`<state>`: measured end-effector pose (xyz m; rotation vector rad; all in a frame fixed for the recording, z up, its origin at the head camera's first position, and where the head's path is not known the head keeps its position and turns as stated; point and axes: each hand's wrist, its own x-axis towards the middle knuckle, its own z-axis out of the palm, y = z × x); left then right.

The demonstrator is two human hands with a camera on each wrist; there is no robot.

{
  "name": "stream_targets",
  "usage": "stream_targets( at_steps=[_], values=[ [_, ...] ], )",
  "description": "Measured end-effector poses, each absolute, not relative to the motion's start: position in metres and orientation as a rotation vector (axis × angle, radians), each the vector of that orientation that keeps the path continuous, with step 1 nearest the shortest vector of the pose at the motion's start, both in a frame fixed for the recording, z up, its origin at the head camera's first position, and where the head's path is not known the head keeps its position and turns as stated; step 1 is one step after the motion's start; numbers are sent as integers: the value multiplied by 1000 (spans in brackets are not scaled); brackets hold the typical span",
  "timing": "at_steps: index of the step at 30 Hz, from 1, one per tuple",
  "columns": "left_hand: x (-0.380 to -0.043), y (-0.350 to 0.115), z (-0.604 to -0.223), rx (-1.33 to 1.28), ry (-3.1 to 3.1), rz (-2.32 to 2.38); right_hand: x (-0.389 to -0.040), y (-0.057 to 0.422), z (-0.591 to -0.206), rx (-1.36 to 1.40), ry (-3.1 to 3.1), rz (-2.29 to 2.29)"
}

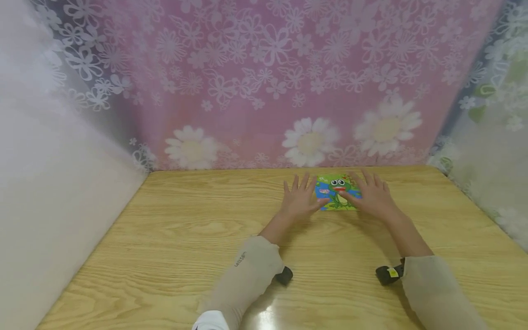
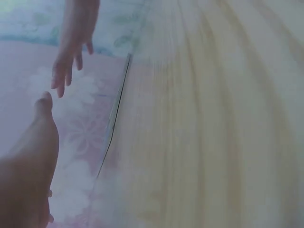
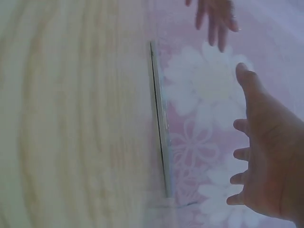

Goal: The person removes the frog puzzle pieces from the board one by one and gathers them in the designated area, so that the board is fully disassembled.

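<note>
A flat rectangular picture board (image 1: 339, 187) with a green cartoon frog on blue and green lies on the wooden table near its back edge. Over its left side my left hand (image 1: 298, 201) spreads its fingers, thumb pointing inward. My right hand (image 1: 374, 196) is spread the same way over the right side, its thumb in front of the frog. Both wrist views show the hands raised above the table surface, with a gap below them. There the board appears only as a thin strip seen edge-on, its picture hidden. Neither hand holds anything.
A pink curtain with white flowers (image 1: 309, 142) hangs behind the wooden table (image 1: 185, 256). A pale wall (image 1: 53, 183) borders the left side, and a flowered cloth (image 1: 495, 137) hangs along the right. Black wrist devices (image 1: 388, 275) are worn at both sleeves.
</note>
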<state>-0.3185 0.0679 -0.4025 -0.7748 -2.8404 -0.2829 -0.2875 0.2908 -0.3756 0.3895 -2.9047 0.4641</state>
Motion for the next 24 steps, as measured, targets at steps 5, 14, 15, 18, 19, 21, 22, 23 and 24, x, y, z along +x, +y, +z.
stream_targets(
  at_steps=[5,14,15,18,19,21,22,23,24],
  values=[
    [-322,85,-418,-748,-2861,-385,-291,306,-384,417,-2922,581],
    [-329,94,-433,-722,-2921,-424,-297,323,-403,421,-2907,763],
    [-329,94,-434,-719,-2937,-409,-298,324,-406,427,-2904,771],
    [-330,95,-436,-720,-2981,-354,-301,327,-413,430,-2906,767],
    [-330,95,-436,-722,-2993,-336,-301,328,-415,428,-2914,765],
    [-330,95,-437,-727,-3011,-298,-303,330,-419,418,-2934,751],
    [-331,95,-437,-731,-3015,-288,-304,331,-420,409,-2942,746],
    [-331,95,-437,-736,-3020,-278,-305,332,-421,403,-2952,737],
    [-331,95,-437,-740,-3025,-271,-305,333,-422,393,-2961,740]
  ],
)
